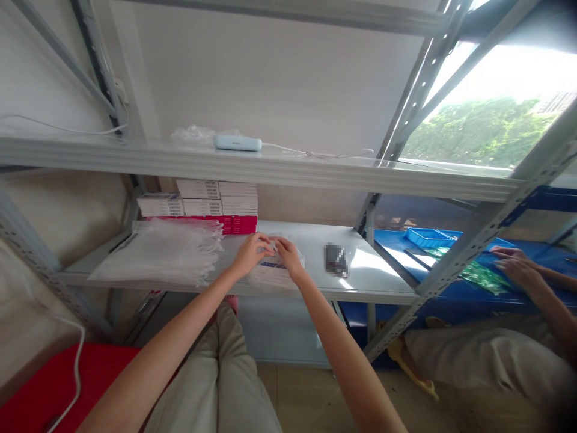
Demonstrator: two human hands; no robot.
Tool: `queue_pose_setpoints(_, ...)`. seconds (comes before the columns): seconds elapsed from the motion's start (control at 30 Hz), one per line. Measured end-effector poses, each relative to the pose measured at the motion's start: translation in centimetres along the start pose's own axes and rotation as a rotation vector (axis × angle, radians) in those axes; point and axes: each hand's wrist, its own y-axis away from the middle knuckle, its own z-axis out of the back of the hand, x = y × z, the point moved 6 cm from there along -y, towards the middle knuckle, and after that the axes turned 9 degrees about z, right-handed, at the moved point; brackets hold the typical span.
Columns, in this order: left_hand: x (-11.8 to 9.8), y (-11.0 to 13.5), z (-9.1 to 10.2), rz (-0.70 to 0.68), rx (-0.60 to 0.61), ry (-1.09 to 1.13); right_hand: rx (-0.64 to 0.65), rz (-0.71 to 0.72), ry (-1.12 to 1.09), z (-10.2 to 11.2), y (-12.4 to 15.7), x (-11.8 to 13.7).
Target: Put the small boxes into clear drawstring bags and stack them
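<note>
A clear plastic bag (288, 278) with white, blue-marked contents lies on the grey shelf (378, 279) in front of me. Over its far end, my left hand (253, 252) and my right hand (288, 254) come close together. The fingers of both are curled and pinched at the bag's top, though exactly what sits between the fingertips is too small to see. Left of my hands is a pile of empty-looking translucent bags (162, 252). Behind that pile, white boxes (202, 206) are stacked above red boxes (238, 225).
A blurred dark object (336, 260) rests on the shelf at right. Above runs an upper shelf edge (270, 171) bearing a pale blue device (238, 142) with a cable. Beyond the metal post, another person's hands (518, 264) work over green packets (484, 276) beside a blue tray (428, 237).
</note>
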Motion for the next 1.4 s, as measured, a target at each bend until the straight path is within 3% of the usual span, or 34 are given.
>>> queue_pose_setpoints(0.1,0.5,-0.1,-0.2,0.005,0.001,0.043,0.004,-0.008,-0.043,0.9,0.7,0.3)
queue_pose_setpoints(0.2,0.8,-0.3,-0.3,0.032,0.023,0.105,0.118,0.017,0.007,1.5,1.2,1.1)
queue_pose_setpoints(0.33,0.6,-0.2,-0.5,0.051,0.042,0.187,0.333,0.102,0.182,1.5,2.0,1.9)
queue_pose_setpoints(0.4,0.8,-0.1,-0.7,0.092,0.031,0.217,0.376,0.130,0.362,1.6,2.3,2.1)
queue_pose_setpoints(0.47,1.3,0.1,-0.9,0.145,0.005,0.252,0.322,0.168,0.557,1.9,2.3,2.6)
queue_pose_setpoints(0.53,2.1,0.4,-1.2,0.191,-0.010,0.301,0.180,0.215,0.651,2.3,2.2,3.4)
queue_pose_setpoints(0.63,3.5,0.9,-1.9,0.257,-0.002,0.352,-0.072,0.260,0.558,3.3,1.9,4.3)
queue_pose_setpoints(0.73,4.3,1.4,-2.3,0.290,-0.035,0.349,-0.134,0.263,0.336,3.6,1.0,4.1)
queue_pose_setpoints(0.83,3.8,1.7,-2.1,0.241,-0.105,0.265,0.070,0.216,0.249,2.5,0.0,3.3)
queue_pose_setpoints(0.93,2.0,2.1,-1.1,0.098,-0.223,0.060,0.317,0.141,0.519,1.2,-0.1,2.5)
queue_pose_setpoints(1.0,0.6,2.3,-0.8,-0.005,-0.253,-0.040,0.378,0.112,0.761,0.8,0.1,2.1)
queue_pose_setpoints(1.1,-0.2,1.8,-1.3,-0.068,-0.158,-0.017,0.423,0.071,0.903,0.6,0.4,1.6)
queue_pose_setpoints(1.17,0.3,1.0,-1.5,0.001,-0.116,0.075,0.487,0.029,0.853,0.4,0.6,1.3)
queue_pose_setpoints(1.3,2.7,-0.4,-1.5,0.248,-0.149,0.287,0.642,-0.016,0.716,-0.1,0.9,1.4)
queue_pose_setpoints(1.4,2.9,-1.0,-1.8,0.283,-0.129,0.265,0.693,0.016,0.719,-0.6,1.1,1.8)
